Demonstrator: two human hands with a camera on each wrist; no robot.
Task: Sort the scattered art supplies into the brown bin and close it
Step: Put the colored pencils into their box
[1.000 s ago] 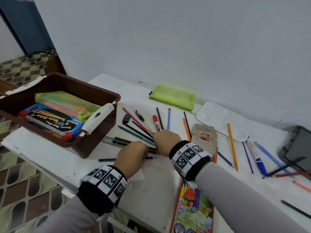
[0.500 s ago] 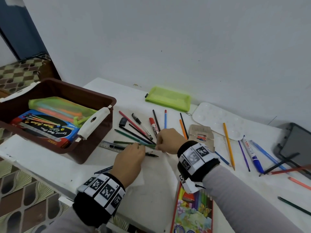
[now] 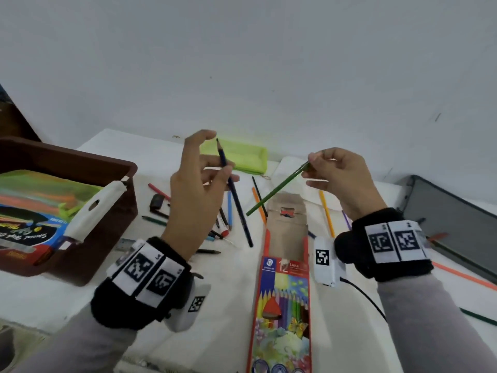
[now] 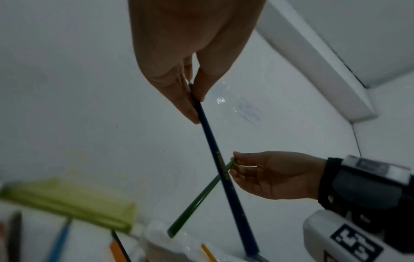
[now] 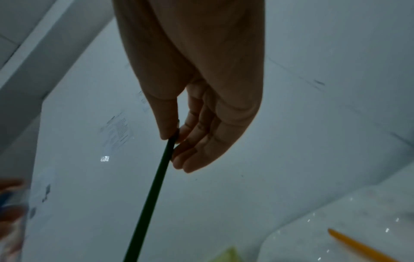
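My left hand is raised above the table and pinches a dark blue pencil near its tip, point up; the left wrist view shows that blue pencil hanging from the fingers. My right hand pinches the end of a green pencil, which slants down to the left; the right wrist view shows the green pencil under the fingertips. The open brown bin stands at the left with a pouch and a marker box inside. Several pencils and pens lie scattered on the white table.
An open coloured-pencil box lies between my forearms. A lime pencil case and a white palette sit by the wall. The bin's white handle faces the scatter. A dark grey lid lies at the right, with more pencils beside it.
Both hands have risen from the table, the left lifting the blue pencil and the right the green one. They have also drawn apart, and the head view has tilted upward.
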